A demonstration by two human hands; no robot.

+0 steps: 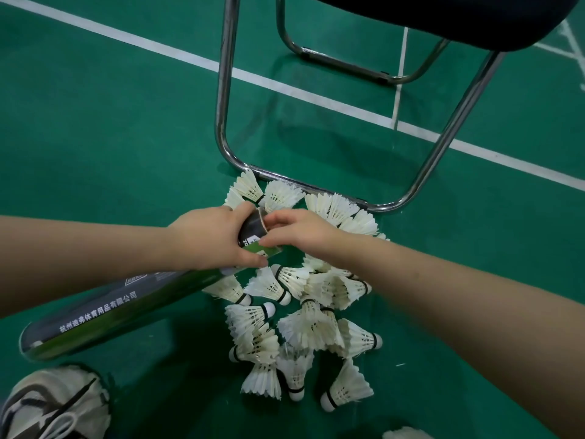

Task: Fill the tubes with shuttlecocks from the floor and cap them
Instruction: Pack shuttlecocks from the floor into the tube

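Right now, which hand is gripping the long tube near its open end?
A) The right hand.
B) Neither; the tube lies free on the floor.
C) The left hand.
C: the left hand is wrapped round the tube just behind its mouth, while the right hand only reaches to the mouth itself.

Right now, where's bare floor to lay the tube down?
Free: floor between the white line and the forearm of the left hand; also right of the chair frame, above the arm of the right hand. Crowded: shuttlecocks from the chair frame down past the tube.
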